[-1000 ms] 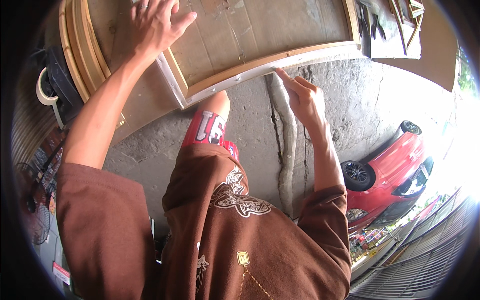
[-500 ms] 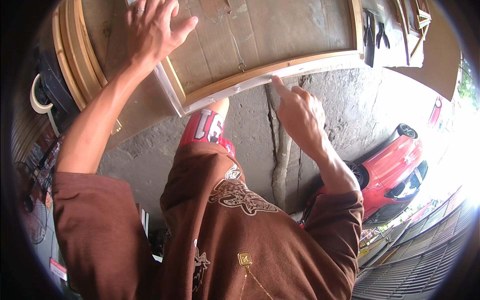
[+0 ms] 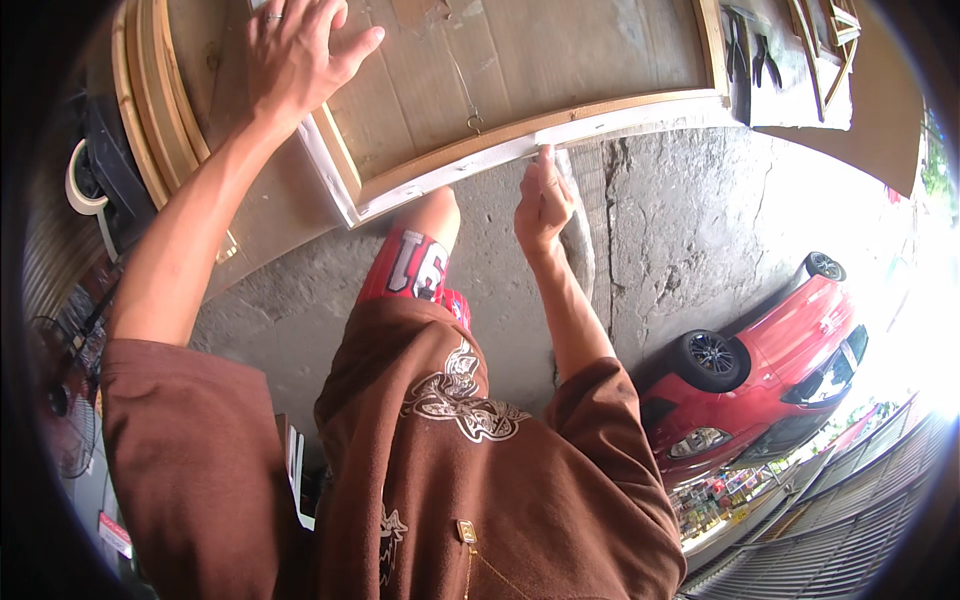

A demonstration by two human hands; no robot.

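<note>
A wooden frame (image 3: 520, 115) lies on a brown work surface, its near and left outer sides edged in white material (image 3: 440, 176). Small bumps or fasteners dot the white near edge. My left hand (image 3: 305, 55) lies over the frame's left bar, fingers spread and thumb apart, holding nothing. At the near edge is my right hand (image 3: 545, 205), one straight fingertip against the white edge and the other fingers curled in. No object shows in it. A thin wire ending in a small hook (image 3: 475, 122) lies inside the frame, against the near bar.
Curved-looking wooden strips (image 3: 150, 110) and a roll of tape (image 3: 82, 180) are at left. Black hand tools (image 3: 765, 65) and more wood strips (image 3: 840, 60) lie at far right. Below is cracked concrete floor (image 3: 690, 210); a red car (image 3: 770, 350) stands to the right.
My right hand has moved slightly left and turned, staying at the white near edge. My left hand has stayed nearly in place. The frame appears shifted slightly left and up in the view.
</note>
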